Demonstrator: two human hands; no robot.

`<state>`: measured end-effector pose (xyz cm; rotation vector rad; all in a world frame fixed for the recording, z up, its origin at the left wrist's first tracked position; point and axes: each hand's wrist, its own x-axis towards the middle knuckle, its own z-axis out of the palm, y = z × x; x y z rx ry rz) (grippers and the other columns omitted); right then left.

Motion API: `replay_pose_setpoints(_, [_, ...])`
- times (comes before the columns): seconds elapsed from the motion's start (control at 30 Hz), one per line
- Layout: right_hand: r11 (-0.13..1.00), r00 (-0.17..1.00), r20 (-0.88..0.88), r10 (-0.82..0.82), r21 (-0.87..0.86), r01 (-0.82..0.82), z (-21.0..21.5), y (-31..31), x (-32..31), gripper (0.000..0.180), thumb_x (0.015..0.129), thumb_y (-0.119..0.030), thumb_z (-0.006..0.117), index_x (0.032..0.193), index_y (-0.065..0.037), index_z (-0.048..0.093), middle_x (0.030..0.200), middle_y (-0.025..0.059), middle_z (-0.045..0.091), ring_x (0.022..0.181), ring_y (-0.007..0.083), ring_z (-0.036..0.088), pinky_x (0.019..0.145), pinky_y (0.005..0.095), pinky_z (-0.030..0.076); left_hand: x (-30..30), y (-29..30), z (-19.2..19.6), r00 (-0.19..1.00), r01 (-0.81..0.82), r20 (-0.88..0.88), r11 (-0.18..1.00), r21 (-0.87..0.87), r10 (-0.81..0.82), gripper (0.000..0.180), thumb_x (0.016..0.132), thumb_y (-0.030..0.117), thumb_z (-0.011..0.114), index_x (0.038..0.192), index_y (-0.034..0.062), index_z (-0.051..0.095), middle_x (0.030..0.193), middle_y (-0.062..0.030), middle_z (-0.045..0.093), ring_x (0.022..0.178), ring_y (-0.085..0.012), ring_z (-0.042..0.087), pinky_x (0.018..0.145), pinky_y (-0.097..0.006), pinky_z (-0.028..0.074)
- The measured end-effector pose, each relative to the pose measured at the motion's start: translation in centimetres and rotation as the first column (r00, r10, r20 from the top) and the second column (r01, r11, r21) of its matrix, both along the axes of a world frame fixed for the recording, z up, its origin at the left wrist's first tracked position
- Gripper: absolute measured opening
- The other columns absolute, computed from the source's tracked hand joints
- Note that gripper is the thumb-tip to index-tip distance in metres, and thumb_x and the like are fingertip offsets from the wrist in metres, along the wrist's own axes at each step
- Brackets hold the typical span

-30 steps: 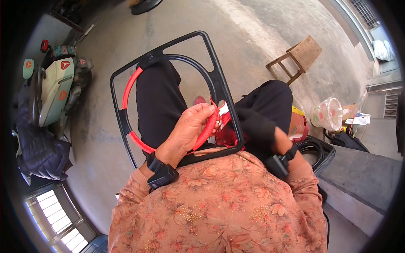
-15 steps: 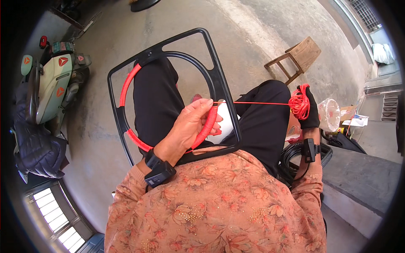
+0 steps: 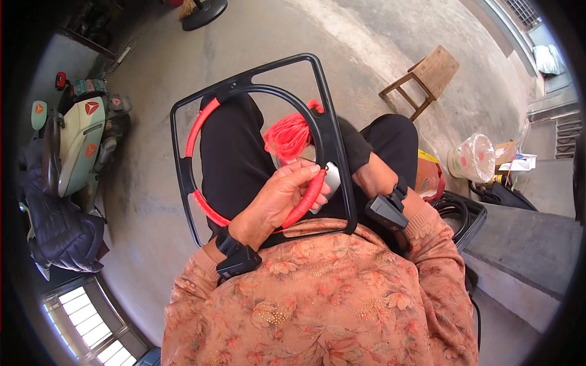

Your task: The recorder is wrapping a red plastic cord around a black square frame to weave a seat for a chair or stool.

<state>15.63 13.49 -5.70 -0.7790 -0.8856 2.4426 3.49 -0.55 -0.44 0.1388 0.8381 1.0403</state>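
Observation:
A black square frame with a ring inside it [image 3: 332, 131] is held tilted over my lap. Red cord is wound tightly round three stretches of the ring, one of them the lower-right stretch [image 3: 312, 196]. Bare, my left hand [image 3: 271, 198] pinches that stretch, thumb at its upper end. My right hand [image 3: 353, 145], in a black glove, reaches beneath the frame's right side, its fingers mostly hidden behind the ring. A loose bundle of red cord [image 3: 287, 137] shows through the ring's opening, held by that hand.
A wooden stool [image 3: 430, 76] stands on the concrete floor ahead to the right. To the left is a pale green scooter [image 3: 85, 137] with a dark quilted cover [image 3: 58, 213]. At right are a clear plastic tub [image 3: 471, 160], coiled black cable [image 3: 452, 213] and a grey ledge [image 3: 525, 244].
My right hand has swung left from far out at the right, carrying the cord bundle under the frame and into the ring's opening. The taut cord no longer shows. My left hand keeps its grip.

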Motion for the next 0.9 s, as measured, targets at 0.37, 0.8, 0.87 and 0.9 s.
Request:
replay_pose_setpoints(0.37, [0.928, 0.972, -0.218, 0.09, -0.335, -0.161, 5.5, -2.4, 3.0, 0.049, 0.095, -0.036, 0.048, 0.128, 0.0, 0.046, 0.117, 0.0133, 0.059, 0.105, 0.0225, 0.057, 0.096, 0.0337, 0.043, 1.3, -0.2, -1.0, 0.924, -0.367, -0.066, 0.922, 0.126, 0.377, 0.017, 0.09, 0.007, 0.056, 0.106, 0.0029, 0.057, 0.098, -0.0091, 0.064, 0.083, -0.0187, 0.065, 0.069, -0.034, 0.056])
replay_pose_setpoints(0.8, [0.948, 0.992, 0.114, 0.045, 0.308, -0.078, 2.6, -6.3, 6.4, 0.043, 0.084, -0.014, 0.065, 0.122, -0.003, 0.049, 0.103, 0.0028, 0.058, 0.094, 0.0094, 0.053, 0.083, 0.0264, 0.044, 1.0, 0.4, -0.3, 0.947, -0.314, -0.028, 0.939, 0.142, 0.321, 0.016, 0.09, 0.003, 0.055, 0.105, 0.0001, 0.056, 0.096, -0.0114, 0.063, 0.084, -0.0213, 0.065, 0.073, -0.034, 0.057])
replay_pose_setpoints(0.87, [0.963, 0.968, 0.241, -0.074, 0.271, 0.007, 2.8, -6.9, 5.9, 0.035, 0.084, -0.012, 0.064, 0.115, -0.003, 0.052, 0.099, 0.0022, 0.059, 0.092, 0.0089, 0.053, 0.083, 0.0258, 0.044, 0.9, 0.6, -0.5, 0.952, -0.305, -0.007, 0.952, 0.036, 0.306, 0.016, 0.09, 0.003, 0.055, 0.105, -0.0009, 0.056, 0.097, -0.0124, 0.063, 0.088, -0.0207, 0.064, 0.08, -0.034, 0.055])
replay_pose_setpoints(0.9, [0.988, 0.977, 0.188, -0.105, 0.13, 0.081, 3.2, -7.1, 5.6, 0.028, 0.084, -0.012, 0.064, 0.109, -0.003, 0.055, 0.096, 0.0019, 0.06, 0.09, 0.009, 0.055, 0.082, 0.0258, 0.044, 1.0, 0.6, -0.5, 0.952, -0.307, -0.007, 0.951, 0.034, 0.307, 0.016, 0.09, 0.003, 0.055, 0.105, -0.0009, 0.056, 0.097, -0.0124, 0.063, 0.088, -0.0207, 0.064, 0.08, -0.034, 0.055])
